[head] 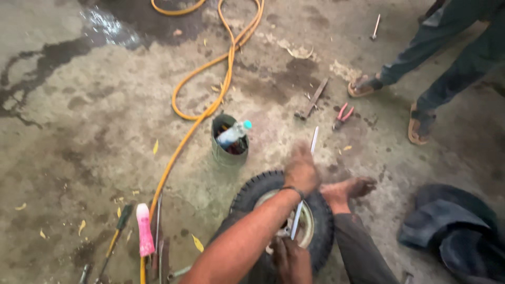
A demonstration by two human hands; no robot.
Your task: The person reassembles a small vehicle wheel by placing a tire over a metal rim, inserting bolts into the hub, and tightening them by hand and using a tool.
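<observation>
Floor count, near to far

One small tyre (263,192), two hands, one metal tin (227,152), one plastic bottle (234,132), one yellow hose (210,102), one red pliers (342,115), two sandalled feet.

tyre (251,192): black, knobbly tread
rim (306,227): pale grey
hose (210,108): orange-yellow
tin (227,152): dull green-grey
bottle (234,132): clear, blue cap
pliers (343,115): red handles
handle (144,236), near left: pink
floor (79,131): grey, dark wet stains
inner tube (455,231), right: black

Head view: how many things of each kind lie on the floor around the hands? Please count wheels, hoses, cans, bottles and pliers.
Wheel with black tyre: 1
Yellow hose: 1
Tin can: 1
Plastic bottle: 1
Red-handled pliers: 1
Total: 5
</observation>
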